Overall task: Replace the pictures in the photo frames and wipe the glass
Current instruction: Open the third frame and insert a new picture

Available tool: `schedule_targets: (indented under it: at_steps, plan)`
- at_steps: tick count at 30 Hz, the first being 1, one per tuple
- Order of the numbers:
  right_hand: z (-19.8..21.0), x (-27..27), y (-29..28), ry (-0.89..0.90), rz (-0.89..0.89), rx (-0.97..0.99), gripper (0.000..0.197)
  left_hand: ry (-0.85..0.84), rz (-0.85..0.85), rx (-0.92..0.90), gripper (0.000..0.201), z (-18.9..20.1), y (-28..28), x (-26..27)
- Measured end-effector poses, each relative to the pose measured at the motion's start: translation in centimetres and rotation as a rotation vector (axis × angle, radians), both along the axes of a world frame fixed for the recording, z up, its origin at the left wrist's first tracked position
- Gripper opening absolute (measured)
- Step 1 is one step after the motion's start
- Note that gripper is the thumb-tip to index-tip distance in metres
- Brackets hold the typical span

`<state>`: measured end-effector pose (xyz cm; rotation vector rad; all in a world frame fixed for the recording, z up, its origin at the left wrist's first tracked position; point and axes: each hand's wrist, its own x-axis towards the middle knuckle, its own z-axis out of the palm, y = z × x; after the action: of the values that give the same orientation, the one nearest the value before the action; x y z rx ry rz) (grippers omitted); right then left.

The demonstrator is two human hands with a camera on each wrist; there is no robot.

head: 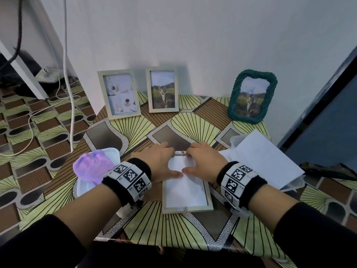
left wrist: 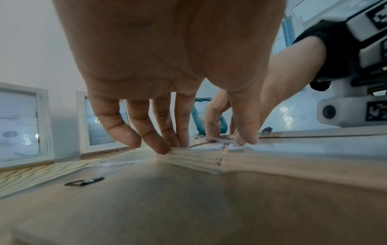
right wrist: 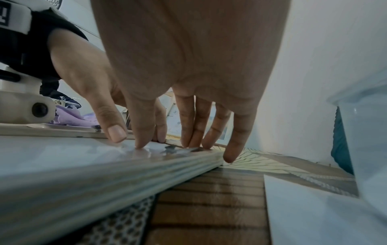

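A light wooden photo frame lies face down on the patterned table, with a white picture sheet set in its back. My left hand and right hand meet at its far end. Both thumbs press on the sheet, and the fingers rest along the far edge beside a small metal tab. The left wrist view shows my left hand touching the frame's corner. In the right wrist view my right hand presses the glossy sheet. A brown backing board lies under my left wrist.
Three frames stand against the back wall: two pale wooden ones and a green wicker one. A purple cloth lies on a white tray to the left. White sheets lie over a clear container to the right.
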<state>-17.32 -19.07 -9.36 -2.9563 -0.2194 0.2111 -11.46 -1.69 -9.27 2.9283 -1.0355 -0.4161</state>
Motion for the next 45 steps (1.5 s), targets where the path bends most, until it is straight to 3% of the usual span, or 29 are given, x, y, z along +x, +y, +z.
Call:
schedule_targets:
  at_steps: [24, 37, 45]
  plan:
    - [0.4, -0.3, 0.6, -0.030, -0.013, -0.022, 0.036, -0.017, 0.039, 0.014, 0.073, 0.0, -0.3, 0.2]
    - [0.5, -0.2, 0.7, -0.024, -0.011, -0.032, 0.041, 0.009, 0.067, 0.021, 0.065, 0.5, -0.7, 0.4]
    - [0.5, -0.2, 1.1, -0.003, -0.002, -0.033, 0.041, -0.027, 0.032, 0.074, 0.073, 0.2, -0.6, -0.1]
